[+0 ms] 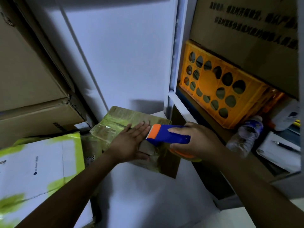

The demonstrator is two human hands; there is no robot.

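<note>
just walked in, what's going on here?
A person is taping up a small cardboard box. The left hand lies flat on the box top, fingers straight, pressing it down. The right hand grips a blue and orange tape dispenser, its toothed end down at the box top beside the left fingers. Shiny tape already covers much of the top. An orange crate and a water bottle sit on the shelf to the right.

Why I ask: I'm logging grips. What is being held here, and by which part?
The right hand grips the tape dispenser round its blue body. The left hand holds nothing; it presses flat on the taped box.
</note>
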